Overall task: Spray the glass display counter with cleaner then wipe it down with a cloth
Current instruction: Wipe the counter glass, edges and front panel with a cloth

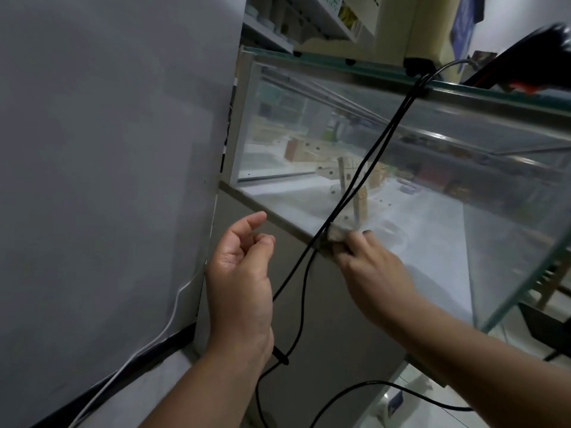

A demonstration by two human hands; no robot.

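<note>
A: Head view, right hand (370,267): fingers pinched round white cloth (340,233), pressed against lower front edge of glass display counter (287,97).

B: Left hand (241,270): loosely curled, holding nothing, just beside black cables (378,148) draped across glass.

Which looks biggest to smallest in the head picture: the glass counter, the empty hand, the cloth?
1. Glass counter, largest.
2. Left hand, enlarged by nearness.
3. Cloth, smallest, partly hidden under the right hand.
</note>
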